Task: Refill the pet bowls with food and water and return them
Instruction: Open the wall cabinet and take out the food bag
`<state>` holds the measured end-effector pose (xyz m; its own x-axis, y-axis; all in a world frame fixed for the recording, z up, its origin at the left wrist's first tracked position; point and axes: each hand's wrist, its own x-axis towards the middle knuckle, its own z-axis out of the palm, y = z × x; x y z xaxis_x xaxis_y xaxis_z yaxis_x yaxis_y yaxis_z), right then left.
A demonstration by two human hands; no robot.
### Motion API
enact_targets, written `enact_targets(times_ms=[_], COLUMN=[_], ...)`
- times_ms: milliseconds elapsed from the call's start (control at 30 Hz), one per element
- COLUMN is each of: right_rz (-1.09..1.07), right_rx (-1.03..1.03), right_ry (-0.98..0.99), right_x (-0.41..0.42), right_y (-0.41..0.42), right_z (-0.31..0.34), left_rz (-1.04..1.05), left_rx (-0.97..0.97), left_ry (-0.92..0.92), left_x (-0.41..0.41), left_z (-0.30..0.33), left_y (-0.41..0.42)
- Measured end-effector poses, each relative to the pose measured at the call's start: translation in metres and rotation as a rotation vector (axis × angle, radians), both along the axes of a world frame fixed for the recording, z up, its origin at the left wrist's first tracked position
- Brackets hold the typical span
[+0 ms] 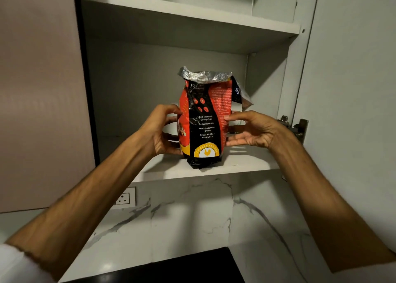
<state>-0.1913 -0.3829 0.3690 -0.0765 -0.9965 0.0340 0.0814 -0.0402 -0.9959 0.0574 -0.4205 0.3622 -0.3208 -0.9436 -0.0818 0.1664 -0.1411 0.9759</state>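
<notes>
A red and black puppy food bag [205, 120] stands upright on the lower shelf [246, 162] of an open wall cabinet, its silver top crumpled open. My left hand [158, 130] is curled round the bag's left side, thumb high and fingers low. My right hand [255, 130] is at the bag's right side; its thumb touches the front and its straight fingers lie against the lower edge. No pet bowls are in view.
The cabinet's left door [38, 90] and right door [353, 90] stand open, with a metal hinge [293, 126] close to my right wrist. An upper shelf [192, 15] is above. Below are a marble backsplash [192, 207], a wall socket [124, 198] and a black surface [182, 267].
</notes>
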Motion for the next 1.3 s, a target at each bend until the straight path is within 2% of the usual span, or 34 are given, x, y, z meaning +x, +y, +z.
enact_targets(times_ms=[600,967,1300], right_rz=[-0.072,-0.090,-0.078], right_rx=[-0.033,-0.025,-0.015], right_ry=[-0.006,-0.034,-0.009], right_x=[0.042,0.061,0.063], right_y=[0.164,0.243,0.282], right_z=[-0.001,-0.027,-0.073], left_rz=[-0.110,-0.128,-0.153], left_rx=[-0.036,-0.020,0.023], left_ry=[0.023,0.017,-0.023], left_x=[0.040,0.057,0.063], left_z=[0.000,-0.021,-0.063], left_y=[0.140,0.212,0.244])
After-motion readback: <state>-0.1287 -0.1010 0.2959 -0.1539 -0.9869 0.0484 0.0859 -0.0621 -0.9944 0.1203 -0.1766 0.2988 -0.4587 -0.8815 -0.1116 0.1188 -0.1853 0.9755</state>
